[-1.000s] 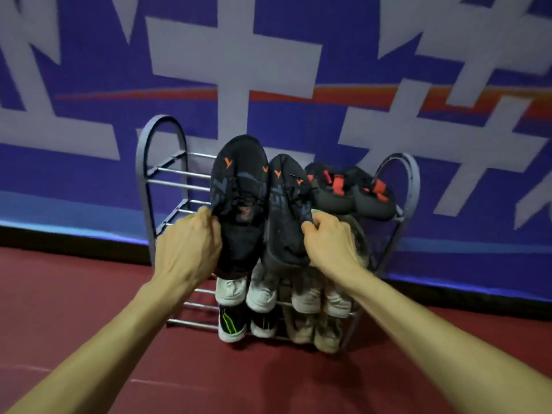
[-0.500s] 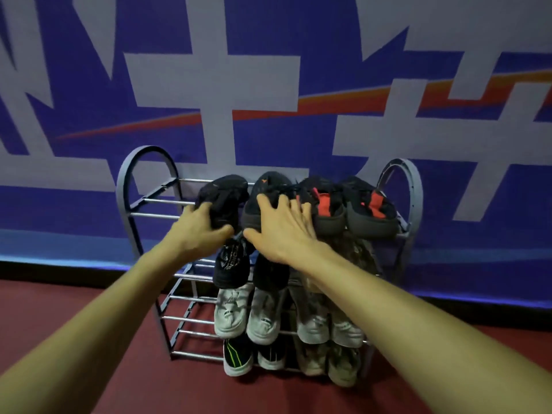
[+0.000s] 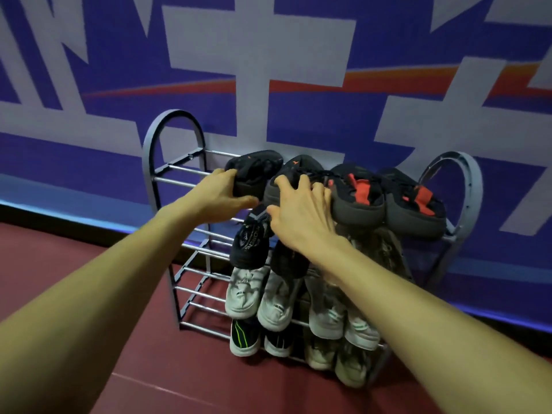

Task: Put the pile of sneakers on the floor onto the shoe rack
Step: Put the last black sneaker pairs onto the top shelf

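1. Left hand, left of frame centre, grips the heel end of the leftmost black sneaker on the rack's top tier, fingers curled over it and thumb under.
2. Right hand, at frame centre, lies spread over the heel of the second black sneaker, fingers apart and pressing rather than clamped; whether the thumb hooks under it cannot be told.
3. Both sneakers sit on the top tier of the rack, just left of a black pair with red tabs.
4. Progress, as a judgement: nearly done. Every tier in view carries shoes on its right half: a dark pair below the hands, white pairs lower, more at the bottom. No shoes show on the red floor within the frame; what lies outside it cannot be told.
5. What seems left: seating these two and letting go.
6. Direction: each sneaker's long axis runs front to back, toes toward the blue wall at the top of the frame, heels toward the camera and sagging slightly over the front rail.
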The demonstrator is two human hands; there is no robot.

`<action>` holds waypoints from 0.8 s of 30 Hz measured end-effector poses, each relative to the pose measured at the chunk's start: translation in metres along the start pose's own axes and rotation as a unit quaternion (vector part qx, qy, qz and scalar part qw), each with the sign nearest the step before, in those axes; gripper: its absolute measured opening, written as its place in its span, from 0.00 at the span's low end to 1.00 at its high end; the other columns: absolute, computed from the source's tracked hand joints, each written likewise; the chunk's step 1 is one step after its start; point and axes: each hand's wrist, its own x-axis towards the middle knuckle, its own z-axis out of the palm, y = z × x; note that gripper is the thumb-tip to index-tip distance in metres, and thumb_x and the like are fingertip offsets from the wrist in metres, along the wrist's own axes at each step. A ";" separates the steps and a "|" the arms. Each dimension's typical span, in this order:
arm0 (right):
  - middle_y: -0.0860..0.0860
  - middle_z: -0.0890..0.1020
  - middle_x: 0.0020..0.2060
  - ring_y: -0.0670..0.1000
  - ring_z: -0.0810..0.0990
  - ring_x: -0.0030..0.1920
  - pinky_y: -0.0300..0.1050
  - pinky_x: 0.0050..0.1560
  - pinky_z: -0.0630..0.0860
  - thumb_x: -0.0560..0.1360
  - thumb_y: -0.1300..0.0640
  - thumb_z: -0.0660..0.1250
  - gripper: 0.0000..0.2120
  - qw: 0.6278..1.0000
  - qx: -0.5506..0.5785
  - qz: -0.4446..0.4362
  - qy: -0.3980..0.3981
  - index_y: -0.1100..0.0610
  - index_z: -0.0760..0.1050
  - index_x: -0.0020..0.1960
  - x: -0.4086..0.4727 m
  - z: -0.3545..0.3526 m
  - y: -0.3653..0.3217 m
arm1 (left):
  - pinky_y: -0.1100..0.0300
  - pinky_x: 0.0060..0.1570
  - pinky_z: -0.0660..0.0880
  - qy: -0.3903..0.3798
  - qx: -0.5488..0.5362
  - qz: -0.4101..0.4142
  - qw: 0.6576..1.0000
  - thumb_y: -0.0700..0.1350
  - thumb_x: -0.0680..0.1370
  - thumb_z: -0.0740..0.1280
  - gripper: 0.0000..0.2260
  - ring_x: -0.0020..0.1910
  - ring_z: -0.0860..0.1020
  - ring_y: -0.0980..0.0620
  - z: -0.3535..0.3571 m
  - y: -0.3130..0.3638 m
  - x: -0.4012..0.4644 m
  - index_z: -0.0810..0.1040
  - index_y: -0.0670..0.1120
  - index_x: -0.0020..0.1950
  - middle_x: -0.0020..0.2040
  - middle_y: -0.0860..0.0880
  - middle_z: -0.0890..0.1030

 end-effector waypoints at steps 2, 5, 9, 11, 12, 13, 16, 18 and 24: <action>0.59 0.72 0.61 0.64 0.69 0.62 0.58 0.66 0.60 0.76 0.49 0.64 0.21 0.999 0.026 0.022 -0.008 0.50 0.65 0.66 0.002 -0.008 0.006 | 0.57 0.38 0.70 0.012 -0.017 0.015 1.000 0.53 0.71 0.71 0.17 0.42 0.79 0.45 0.000 0.005 0.003 0.78 0.45 0.55 0.46 0.43 0.81; 0.59 0.71 0.64 0.63 0.69 0.65 0.57 0.69 0.60 0.75 0.49 0.66 0.26 0.998 0.035 0.029 -0.043 0.49 0.62 0.71 -0.002 -0.017 0.009 | 0.58 0.39 0.71 0.016 -0.036 0.024 0.999 0.56 0.68 0.70 0.21 0.43 0.79 0.44 0.006 0.004 0.004 0.77 0.45 0.55 0.48 0.43 0.81; 0.58 0.69 0.69 0.61 0.68 0.67 0.57 0.69 0.62 0.77 0.50 0.62 0.29 0.999 0.015 0.008 0.043 0.52 0.57 0.76 -0.024 -0.035 0.026 | 0.51 0.51 0.75 0.034 -0.047 0.010 0.998 0.59 0.66 0.70 0.30 0.54 0.78 0.40 0.014 0.001 -0.005 0.70 0.48 0.64 0.58 0.41 0.77; 0.58 0.71 0.68 0.62 0.67 0.67 0.59 0.67 0.62 0.77 0.50 0.59 0.26 0.993 -0.049 0.055 0.089 0.53 0.61 0.74 -0.033 -0.048 0.054 | 0.49 0.55 0.75 0.057 -0.079 0.004 0.995 0.54 0.67 0.74 0.32 0.58 0.77 0.39 0.014 0.006 -0.010 0.66 0.47 0.67 0.60 0.40 0.77; 0.60 0.71 0.68 0.63 0.67 0.67 0.60 0.66 0.62 0.78 0.48 0.58 0.25 0.991 -0.069 0.095 0.068 0.52 0.63 0.73 -0.036 -0.053 0.069 | 0.49 0.56 0.75 0.066 -0.109 -0.001 0.992 0.52 0.67 0.75 0.33 0.58 0.77 0.39 0.016 0.008 -0.012 0.65 0.46 0.66 0.61 0.40 0.77; 0.61 0.72 0.67 0.64 0.68 0.67 0.60 0.66 0.62 0.79 0.44 0.57 0.24 0.989 -0.066 0.130 0.025 0.51 0.64 0.73 -0.038 -0.058 0.083 | 0.48 0.57 0.75 0.080 -0.145 -0.010 0.986 0.52 0.66 0.75 0.34 0.59 0.77 0.40 0.018 0.011 -0.017 0.64 0.44 0.65 0.61 0.41 0.77; 0.60 0.76 0.62 0.63 0.73 0.64 0.57 0.62 0.65 0.79 0.41 0.57 0.24 0.991 -0.035 0.126 -0.021 0.52 0.68 0.71 -0.036 -0.059 0.099 | 0.48 0.64 0.70 0.179 -0.206 -0.045 0.961 0.53 0.67 0.73 0.38 0.64 0.73 0.41 0.038 0.011 -0.042 0.62 0.38 0.70 0.64 0.38 0.74; 0.59 0.77 0.59 0.62 0.72 0.63 0.56 0.61 0.66 0.78 0.47 0.60 0.21 0.994 -0.053 0.069 0.074 0.56 0.71 0.67 -0.042 -0.049 0.089 | 0.55 0.62 0.67 0.281 -0.201 -0.057 0.937 0.45 0.73 0.67 0.29 0.62 0.71 0.41 0.061 0.010 -0.068 0.64 0.36 0.70 0.64 0.36 0.71; 0.55 0.81 0.39 0.58 0.75 0.46 0.53 0.47 0.70 0.70 0.66 0.63 0.08 0.969 0.041 -0.059 0.238 0.62 0.80 0.46 -0.132 0.029 0.058 | 0.49 0.60 0.70 0.079 -0.157 -0.110 0.978 0.51 0.71 0.69 0.29 0.63 0.73 0.37 0.139 -0.029 -0.080 0.68 0.43 0.69 0.64 0.37 0.73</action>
